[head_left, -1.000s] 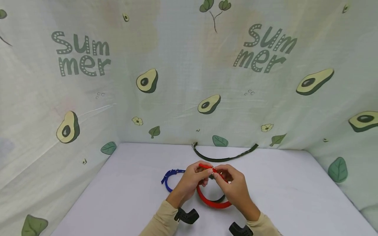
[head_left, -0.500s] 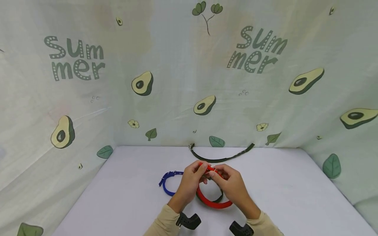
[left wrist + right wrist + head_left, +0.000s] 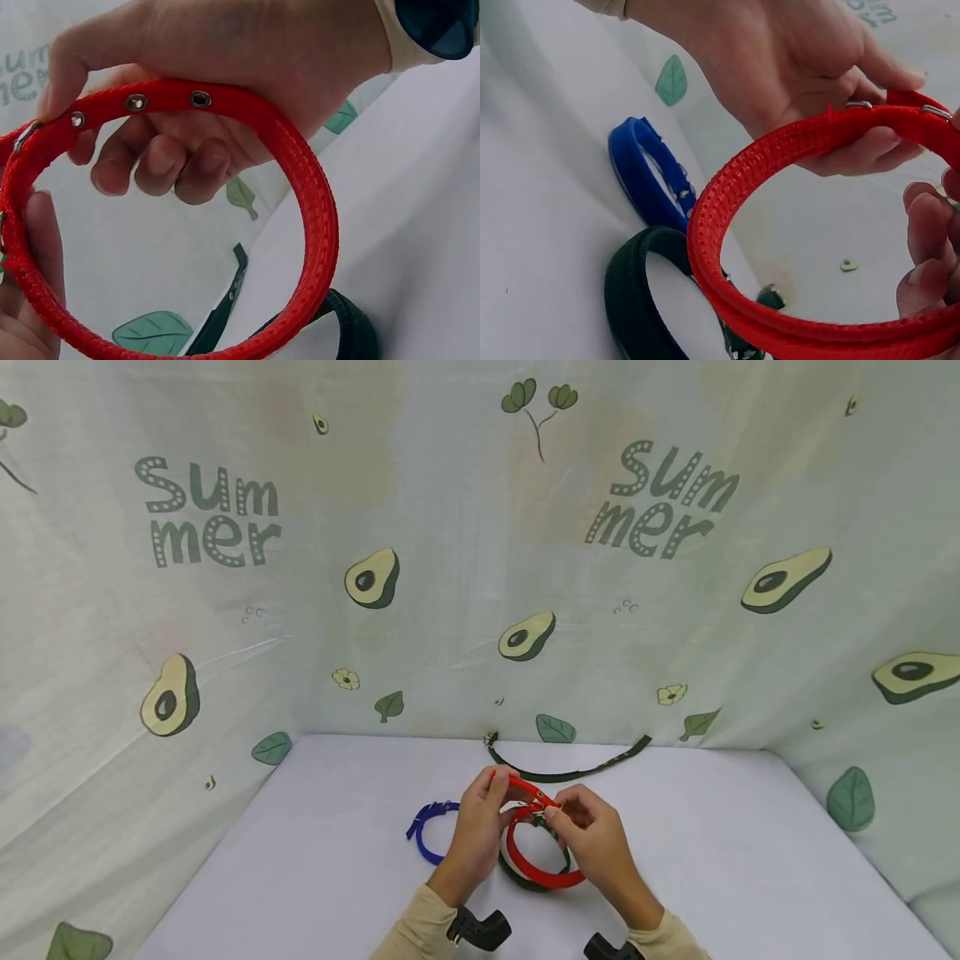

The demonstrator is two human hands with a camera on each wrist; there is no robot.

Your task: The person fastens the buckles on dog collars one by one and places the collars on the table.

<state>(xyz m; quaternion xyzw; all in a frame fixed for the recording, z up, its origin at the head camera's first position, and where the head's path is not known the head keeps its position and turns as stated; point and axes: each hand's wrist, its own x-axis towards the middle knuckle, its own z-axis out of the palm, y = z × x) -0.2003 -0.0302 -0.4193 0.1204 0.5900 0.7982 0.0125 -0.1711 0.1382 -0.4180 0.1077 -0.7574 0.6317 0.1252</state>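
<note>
A red collar [image 3: 551, 880] with metal eyelets and a buckle [image 3: 27, 136] is held in a loop above the table by both hands. My left hand [image 3: 474, 831] pinches its strap near the buckle between thumb and fingers, and the other fingers curl inside the loop. My right hand [image 3: 597, 843] grips the collar on the buckle's other side, by a metal loop [image 3: 859, 104]. Behind and below the red loop lies a dark green collar [image 3: 641, 292], closed in a ring. A blue collar [image 3: 424, 845], also ring-shaped, lies left of my left hand, which partly hides it.
Near the table's back edge a dark green collar [image 3: 558, 777] lies stretched out in a curve, buckle end at left. The white table [image 3: 750, 860] meets a printed cloth [image 3: 442, 610] that hangs behind and at both sides.
The red strap's free end now reaches out longer between my hands, up toward the left hand. My right hand has moved slightly down. The camera view has shifted a little.
</note>
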